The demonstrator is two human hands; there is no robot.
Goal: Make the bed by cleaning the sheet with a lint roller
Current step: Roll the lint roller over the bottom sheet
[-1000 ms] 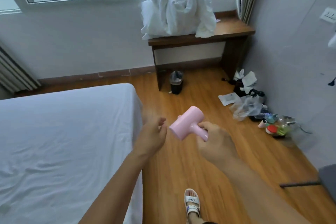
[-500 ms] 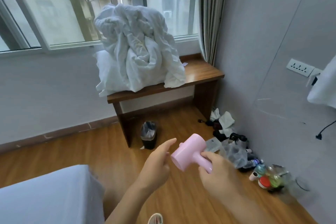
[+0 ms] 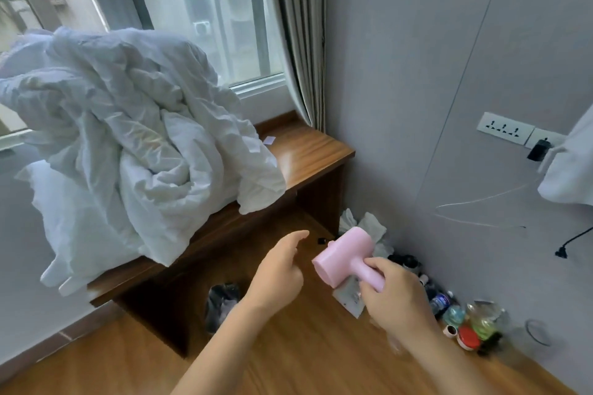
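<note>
Right hand (image 3: 396,300) first: its fingers (image 3: 373,266) wrap the handle of the pink lint roller (image 3: 345,255), gripping it firmly, with the capped drum angled up and to the left, held in the air above the wooden floor (image 3: 288,362). Just left of the drum, the left hand (image 3: 279,272) hangs free, holding nothing, its forefinger stretched toward the roller's end and the other fingers loosely curled; there is a small gap between fingertip and drum, no contact. Moving out: below both hands the floor lies open between the forearms. Behind the left hand runs the front edge of the wooden worktop (image 3: 308,151), and a big crumpled white duvet (image 3: 128,138) is heaped on it, spilling over that front edge at the left and near the middle. Under the worktop stands a small dark bin (image 3: 221,301). To the right, close against the grey wall (image 3: 417,74), a cluster of bottles and jars (image 3: 462,321) and crumpled tissues (image 3: 369,228) crowds the floor's edge. Higher on that wall, a socket strip (image 3: 503,131). Behind the duvet sits the window (image 3: 199,9), with the curtain (image 3: 301,26) in the corner.
</note>
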